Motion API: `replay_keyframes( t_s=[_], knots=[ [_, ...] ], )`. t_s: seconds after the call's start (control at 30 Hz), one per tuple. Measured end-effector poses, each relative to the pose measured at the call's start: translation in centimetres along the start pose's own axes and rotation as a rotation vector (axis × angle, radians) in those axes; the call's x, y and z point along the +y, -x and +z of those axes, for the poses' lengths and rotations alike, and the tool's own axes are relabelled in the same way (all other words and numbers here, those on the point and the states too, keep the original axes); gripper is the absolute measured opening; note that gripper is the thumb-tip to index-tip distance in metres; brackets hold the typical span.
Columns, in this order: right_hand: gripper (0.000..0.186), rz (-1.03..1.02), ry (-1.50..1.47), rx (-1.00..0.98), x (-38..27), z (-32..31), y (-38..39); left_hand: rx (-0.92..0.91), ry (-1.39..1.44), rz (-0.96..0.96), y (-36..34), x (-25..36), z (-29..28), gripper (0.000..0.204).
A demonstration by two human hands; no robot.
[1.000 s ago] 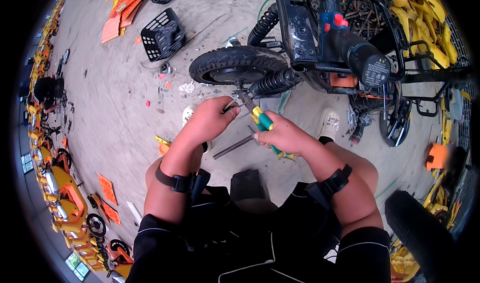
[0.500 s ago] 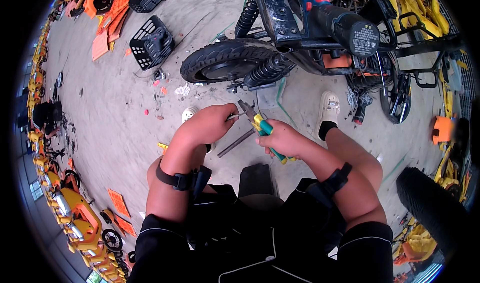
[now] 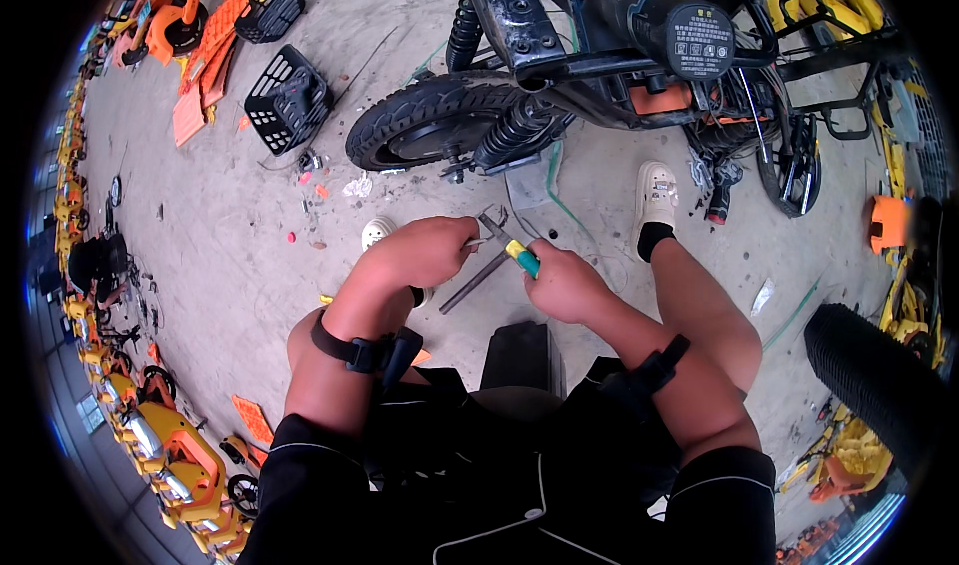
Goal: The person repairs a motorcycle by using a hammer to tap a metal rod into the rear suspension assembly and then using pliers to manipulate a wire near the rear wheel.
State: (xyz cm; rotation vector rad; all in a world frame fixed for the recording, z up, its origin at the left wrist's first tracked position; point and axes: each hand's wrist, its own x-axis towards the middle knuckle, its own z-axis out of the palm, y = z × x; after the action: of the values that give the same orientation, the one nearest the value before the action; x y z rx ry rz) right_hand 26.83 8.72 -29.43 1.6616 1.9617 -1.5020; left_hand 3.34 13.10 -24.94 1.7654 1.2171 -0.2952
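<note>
Left hand: here it is in the middle of the frame, the left hand (image 3: pixel 425 250) curled over, its grip pinched together on a thin metal piece (image 3: pixel 475 241) that pokes out at the fingertips.
Right hand: just to the right of centre, the right hand (image 3: pixel 571 287) has its grip wrapped around the pliers (image 3: pixel 522 256), knuckles up.
Pliers: centre of the frame, green and yellow handles in the fist, metal nose tilted toward the upper left, right up by the thin metal piece; whether the jaws bite on it, I can't tell from here.
Dark rod: down on the floor (image 3: pixel 220 205) goes the eye, and there's the dark rod (image 3: pixel 474 284), lying slantwise just below the pliers in view.
Wheel: above the hands, upper centre, a black wheel (image 3: pixel 425 115) with chunky tread, a coil shock absorber (image 3: pixel 517 130) leaning across its right side.
Frame and power tool: upper right of centre, a scuffed black frame (image 3: pixel 504 10), and over it a blue-and-black power tool (image 3: pixel 664 25), base toward us.
Baskets: upper left, one black basket (image 3: pixel 288 100) tipped over, another black basket (image 3: pixel 270 7) beyond it, orange panels (image 3: pixel 212 60) heaped alongside.
Shoes: two pale shoes, the left shoe (image 3: pixel 377 231) half hidden by the forearm, the right shoe (image 3: pixel 656 197) in plain sight.
Left edge: yellow scooters (image 3: pixel 185 455) lined up, curving down to the lower left.
</note>
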Motion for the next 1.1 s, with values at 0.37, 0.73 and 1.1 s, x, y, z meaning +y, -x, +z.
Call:
replay_keyframes(
  t_s=[0.37, 0.73, 1.1],
  knots=[
    [0.036, 0.161, -0.069, 0.056, 2.4, 0.3, -0.2, -0.079, -0.126, 0.066, -1.0, 0.6, 1.0, 0.02],
    [0.031, 0.369, -0.689, -0.039, 8.2, 0.5, -2.2, 0.004, -0.014, -0.02, 0.3, 0.9, -0.2, 0.017],
    [0.05, 0.357, -1.368, -0.178, 4.5, 0.2, -2.6, 0.043, -0.013, -0.044, -0.6, 0.9, 0.4, 0.02]
  ],
)
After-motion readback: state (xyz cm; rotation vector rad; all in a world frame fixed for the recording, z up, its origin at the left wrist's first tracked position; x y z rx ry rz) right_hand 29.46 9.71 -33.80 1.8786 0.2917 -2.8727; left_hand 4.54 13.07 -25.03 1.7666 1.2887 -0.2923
